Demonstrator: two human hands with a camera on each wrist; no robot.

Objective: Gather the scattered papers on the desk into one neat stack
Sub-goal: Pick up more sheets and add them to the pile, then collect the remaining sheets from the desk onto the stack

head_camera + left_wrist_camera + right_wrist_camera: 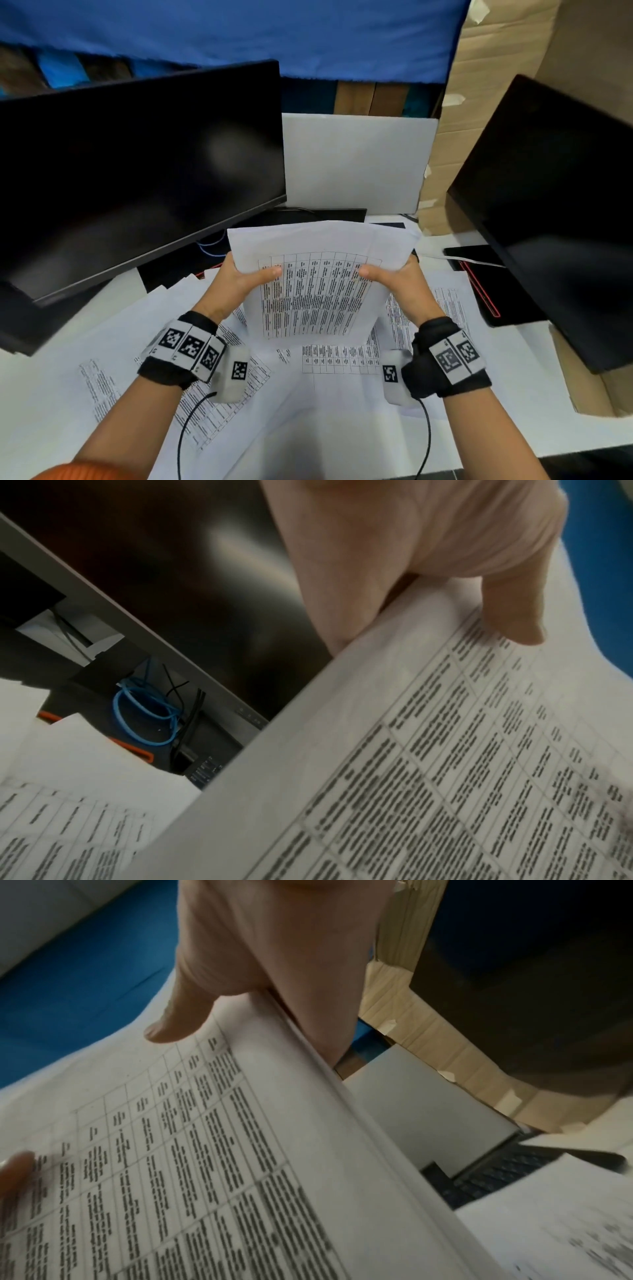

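Observation:
A bundle of white sheets printed with tables (pixel 315 291) is held up, tilted, above the desk. My left hand (pixel 239 277) grips its left edge, thumb on the printed face, fingers behind. My right hand (pixel 394 277) grips the right edge the same way. In the left wrist view the left thumb (pixel 507 610) presses on the held sheets (pixel 428 764). In the right wrist view the right thumb (pixel 178 1015) lies on the sheets (pixel 222 1164), whose layered edge shows. More printed papers (pixel 335 356) lie scattered and overlapping on the white desk (pixel 534 394) below.
A dark monitor (pixel 137 178) stands at the left and another (pixel 561 205) at the right. A white board (pixel 356 164) leans at the back. A black and red device (pixel 479 277) lies right of the papers. Cardboard (pixel 507 51) lines the right side. Blue cable (pixel 143 718) coils under the left monitor.

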